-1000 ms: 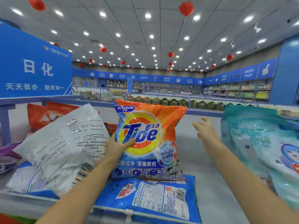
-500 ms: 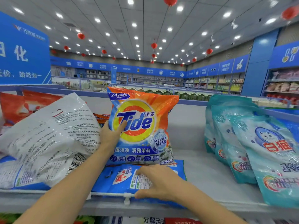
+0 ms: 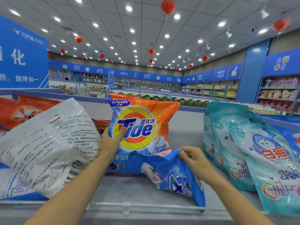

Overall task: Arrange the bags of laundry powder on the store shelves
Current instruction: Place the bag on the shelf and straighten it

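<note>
Right hand (image 3: pixel 193 158): is pinching the upper edge of the blue bag (image 3: pixel 175 177) between thumb and curled fingers.
Left hand (image 3: pixel 112 140): is gripping the left edge of the orange bag (image 3: pixel 142 124); the thumb is lying across the printed front, and the fingers are hidden behind it.
Blue bag, position: is hanging below and in front of the right hand, crumpled, with its low end drooping toward the shelf's front rail (image 3: pixel 146 207). I cannot tell whether that end is touching the shelf (image 3: pixel 113 190).
Blue bag, handling: is sagging like a soft film pouch of loose powder, so it is probably fairly heavy and the film slippery. An edge pinch is likely straining the seam; a second hand under the belly would be carrying it better.
Orange bag, position: is standing upright mid-shelf, just behind the blue bag, its left side inside the left hand's grip.
Orange bag, handling: is looking plump yet floppy; holding it by a side edge is probably steadying it rather than bearing its weight.
White bag (image 3: pixel 48 143): is leaning just left of the left forearm.
Teal bags (image 3: pixel 243 151): are leaning in a row to the right, close to the right hand.
</note>
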The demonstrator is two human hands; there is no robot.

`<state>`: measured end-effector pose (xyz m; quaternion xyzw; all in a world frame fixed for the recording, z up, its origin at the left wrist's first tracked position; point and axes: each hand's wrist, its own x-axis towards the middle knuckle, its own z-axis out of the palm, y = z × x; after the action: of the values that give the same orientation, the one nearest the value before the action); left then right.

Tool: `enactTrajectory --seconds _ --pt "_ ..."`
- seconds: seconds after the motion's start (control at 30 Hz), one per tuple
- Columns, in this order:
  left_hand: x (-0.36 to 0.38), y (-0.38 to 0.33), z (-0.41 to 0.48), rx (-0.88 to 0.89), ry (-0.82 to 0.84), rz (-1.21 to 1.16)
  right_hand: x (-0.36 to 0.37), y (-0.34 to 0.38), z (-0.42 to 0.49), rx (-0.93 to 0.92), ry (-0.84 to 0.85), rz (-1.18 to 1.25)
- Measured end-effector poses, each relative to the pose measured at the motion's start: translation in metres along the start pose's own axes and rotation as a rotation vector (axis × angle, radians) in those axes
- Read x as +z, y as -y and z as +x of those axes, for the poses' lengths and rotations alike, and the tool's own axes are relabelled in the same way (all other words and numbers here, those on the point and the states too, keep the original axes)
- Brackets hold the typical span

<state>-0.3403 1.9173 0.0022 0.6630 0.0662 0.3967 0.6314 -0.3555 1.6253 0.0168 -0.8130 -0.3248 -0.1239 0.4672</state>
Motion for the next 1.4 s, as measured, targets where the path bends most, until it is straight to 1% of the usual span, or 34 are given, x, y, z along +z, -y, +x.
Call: enactTrajectory --seconds 0.13,0.17,0.2,0.23,0.27,0.3,0.33,0.37,0.4,0.43,0.47,0.5,0.53,0.57,0.6,0.67,0.73,0.8,0.87,0.93,1.0,1.03,1.1,1.17,1.23,1.3,1.4 --pt "-0.002 0.004 -0.001 -0.007 -0.002 0.035 -0.04 -0.013 0.015 0.086 -0.216 0.403" --pt "-0.003 0.005 0.0 -0.022 0.013 0.045 -0.045 -0.014 0.017 0.12 -0.278 0.473" --pt "-0.003 0.004 0.0 -0.044 0.034 0.043 -0.048 -0.017 0.018 0.16 -0.312 0.53" --pt "-0.003 0.002 0.0 -0.067 0.057 0.048 -0.049 -0.02 0.018 0.199 -0.311 0.598" --pt "-0.002 -0.001 -0.001 -0.053 0.048 0.09 -0.049 -0.023 0.018 0.226 -0.288 0.668" --pt "-0.002 -0.004 -0.003 0.009 -0.008 0.181 -0.049 -0.025 0.017 0.238 -0.259 0.731" --pt "-0.002 -0.007 -0.006 0.114 -0.093 0.285 -0.048 -0.027 0.017 0.24 -0.232 0.781" --pt "-0.002 -0.012 -0.012 0.25 -0.175 0.358 -0.049 -0.028 0.017 0.246 -0.219 0.817" --pt "-0.002 -0.018 -0.02 0.386 -0.207 0.376 -0.049 -0.029 0.017 0.258 -0.21 0.832" --pt "-0.002 -0.022 -0.027 0.506 -0.156 0.359 -0.05 -0.031 0.017 0.27 -0.2 0.844" --pt "-0.002 -0.025 -0.036 0.59 -0.04 0.322 -0.05 -0.033 0.017 0.28 -0.191 0.861" --pt "-0.001 -0.027 -0.046 0.62 0.113 0.29 -0.051 -0.034 0.017 0.286 -0.186 0.876" --pt "0.002 -0.03 -0.057 0.596 0.274 0.279 -0.051 -0.034 0.018 0.288 -0.183 0.887" --pt "0.007 -0.033 -0.066 0.533 0.417 0.278 -0.052 -0.033 0.018 0.281 -0.182 0.896" --pt "0.014 -0.036 -0.072 0.449 0.522 0.267 -0.054 -0.032 0.02 0.273 -0.182 0.908" --pt "0.031 -0.039 -0.081 0.354 0.621 0.206 -0.061 -0.025 0.022 0.292 -0.151 0.926" --pt "0.046 -0.044 -0.085 0.294 0.655 0.101 -0.068 -0.013 0.023 0.367 -0.046 0.98" --pt "0.058 -0.054 -0.091 0.249 0.652 0.014 -0.072 -0.005 0.023 0.417 0.03 1.043" --pt "0.069 -0.064 -0.097 0.223 0.609 -0.094 -0.074 -0.003 0.023 0.446 0.025 1.102" --pt "0.077 -0.079 -0.101 0.194 0.51 -0.149 -0.073 -0.004 0.027 0.488 -0.029 1.081" --pt "0.083 -0.088 -0.102 0.219 0.397 -0.192 -0.069 -0.011 0.033 0.517 -0.081 1.061" --pt "0.083 -0.09 -0.103 0.23 0.339 -0.202 -0.066 -0.013 0.034 0.516 -0.076 1.033" --pt "0.077 -0.085 -0.104 0.238 0.251 -0.208 -0.056 -0.015 0.03 0.471 -0.078 0.967" --pt "0.07 -0.071 -0.107 0.191 0.194 -0.164 -0.045 -0.024 0.024 0.364 -0.067 1.038" --pt "0.062 -0.055 -0.11 0.119 0.178 -0.123 -0.035 -0.027 0.016 0.263 -0.07 1.064" --pt "0.058 -0.042 -0.111 0.068 0.218 -0.084 -0.028 -0.031 0.012 0.224 -0.109 0.985" --pt "0.054 -0.034 -0.106 0.02 0.249 -0.059 -0.021 -0.029 0.015 0.18 -0.142 0.635"
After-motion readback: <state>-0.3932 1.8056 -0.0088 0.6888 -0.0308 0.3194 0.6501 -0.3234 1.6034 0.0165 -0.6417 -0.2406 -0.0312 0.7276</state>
